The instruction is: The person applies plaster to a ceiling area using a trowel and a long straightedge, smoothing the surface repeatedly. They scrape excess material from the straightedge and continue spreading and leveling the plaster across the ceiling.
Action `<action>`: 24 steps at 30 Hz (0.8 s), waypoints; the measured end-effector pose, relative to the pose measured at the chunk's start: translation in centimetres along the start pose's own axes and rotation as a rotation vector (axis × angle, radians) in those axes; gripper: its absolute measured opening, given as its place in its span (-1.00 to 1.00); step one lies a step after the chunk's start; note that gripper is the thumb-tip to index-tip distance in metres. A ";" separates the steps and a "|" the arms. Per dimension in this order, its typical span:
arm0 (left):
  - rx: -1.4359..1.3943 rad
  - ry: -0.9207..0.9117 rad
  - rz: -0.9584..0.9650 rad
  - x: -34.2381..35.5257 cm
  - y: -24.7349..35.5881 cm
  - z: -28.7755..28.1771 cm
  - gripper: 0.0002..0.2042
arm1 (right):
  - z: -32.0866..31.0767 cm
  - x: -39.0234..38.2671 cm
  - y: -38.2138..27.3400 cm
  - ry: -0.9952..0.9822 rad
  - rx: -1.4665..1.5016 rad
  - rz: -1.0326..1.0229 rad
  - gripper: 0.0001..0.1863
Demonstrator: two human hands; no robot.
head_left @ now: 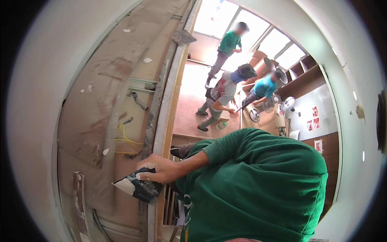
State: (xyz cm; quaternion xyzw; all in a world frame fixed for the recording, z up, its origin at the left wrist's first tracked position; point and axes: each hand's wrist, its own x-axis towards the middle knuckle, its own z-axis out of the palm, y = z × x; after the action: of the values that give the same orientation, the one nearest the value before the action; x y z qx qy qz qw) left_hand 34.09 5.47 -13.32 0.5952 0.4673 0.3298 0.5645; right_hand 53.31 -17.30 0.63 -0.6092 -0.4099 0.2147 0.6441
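My right hand (160,169) reaches out from a green sleeve and is closed round a putty knife (141,189). The tool has a wide dark blade, with a lump of white filler (125,186) at its left corner and pale smears near the lower end. My fingers carry white specks too. Hand and blade are over the inner edge of a long dusty ledge (90,105), close to its pale wooden border (171,101). How the grip wraps the handle is partly hidden. My left hand does not show.
On the ledge lie yellow wires (128,137), metal channels (141,85), a narrow brown strip (80,201) and white crumbs. A dark square plate (184,38) rests on the border. Below, three people (231,42) (223,88) (264,86) stand near standing fans (288,104) and shelves (300,70).
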 end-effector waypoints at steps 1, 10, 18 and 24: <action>-0.005 0.007 -0.005 -0.2 -0.1 -0.2 -0.39 | 0.0 -0.1 0.1 -0.020 -0.006 0.013 -0.75; -0.003 0.057 -0.038 -0.7 -0.8 -0.8 -0.38 | 0.0 -0.4 -0.2 -0.041 0.053 0.070 -0.70; -0.019 0.160 0.054 -0.1 0.2 -4.2 -0.37 | -0.2 -0.5 0.1 -0.034 -0.019 0.055 -0.75; -0.109 0.524 0.313 3.4 3.9 -16.3 -0.36 | 0.7 -0.1 2.2 0.091 0.035 0.194 -0.61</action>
State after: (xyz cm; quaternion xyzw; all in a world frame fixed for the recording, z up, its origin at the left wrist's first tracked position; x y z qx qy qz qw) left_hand 21.00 14.85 -7.59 0.5236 0.4813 0.5793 0.3982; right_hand 53.19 -16.60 -1.56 -0.6439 -0.3154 0.2552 0.6486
